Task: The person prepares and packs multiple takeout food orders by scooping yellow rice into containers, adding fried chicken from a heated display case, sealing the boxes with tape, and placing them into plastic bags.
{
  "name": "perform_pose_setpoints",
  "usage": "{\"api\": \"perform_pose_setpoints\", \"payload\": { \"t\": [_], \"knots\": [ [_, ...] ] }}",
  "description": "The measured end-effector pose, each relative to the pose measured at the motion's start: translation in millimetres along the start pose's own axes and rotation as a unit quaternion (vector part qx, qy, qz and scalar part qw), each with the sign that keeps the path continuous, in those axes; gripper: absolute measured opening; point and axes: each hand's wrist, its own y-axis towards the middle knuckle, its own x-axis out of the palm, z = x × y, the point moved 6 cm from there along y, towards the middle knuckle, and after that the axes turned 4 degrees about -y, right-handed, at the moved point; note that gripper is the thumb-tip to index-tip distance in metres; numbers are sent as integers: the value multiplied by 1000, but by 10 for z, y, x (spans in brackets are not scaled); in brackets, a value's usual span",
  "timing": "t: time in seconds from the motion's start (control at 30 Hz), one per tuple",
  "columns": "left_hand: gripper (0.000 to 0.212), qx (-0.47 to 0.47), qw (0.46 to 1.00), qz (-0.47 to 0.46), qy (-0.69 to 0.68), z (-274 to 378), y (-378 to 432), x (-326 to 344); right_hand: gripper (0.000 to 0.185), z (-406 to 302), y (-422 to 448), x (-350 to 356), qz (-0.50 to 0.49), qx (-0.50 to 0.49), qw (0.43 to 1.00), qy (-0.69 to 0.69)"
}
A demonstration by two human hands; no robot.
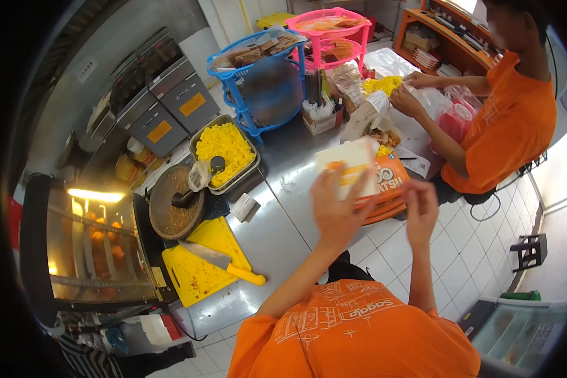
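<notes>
My left hand holds a white and orange food carton, blurred by motion, over the right part of the steel table. My right hand is raised beside a stack of orange printed cartons, its fingers close together; whether it holds something small cannot be told. Behind the held carton, an open white carton stands near pieces of fried food. A paper slip with a pen lies just beyond the orange stack.
A co-worker in orange handles a yellow plastic bag across the table. Leftward are a tray of yellow food, a stone mortar, a knife on yellow cutting boards, a lit display warmer and a blue basket rack.
</notes>
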Motion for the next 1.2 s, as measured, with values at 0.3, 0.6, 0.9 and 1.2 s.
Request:
{"api": "perform_pose_setpoints", "payload": {
  "t": [0.3,0.6,0.9,1.2],
  "knots": [
    [49,-85,994,7,-64,-405,173,-75,29,506,574,-122,-130,27,959,-251],
    [64,-495,854,127,94,-2963,-1595,-837,29,-140,676,34,-113,-40,945,-304],
    [43,-310,882,43,-351,-214,316,-154,65,-363,764,845,-314,117,923,188],
    [46,-104,992,-41,58,65,293,25,82,483,1088,423,-366,84,920,-113]
  ]
}}
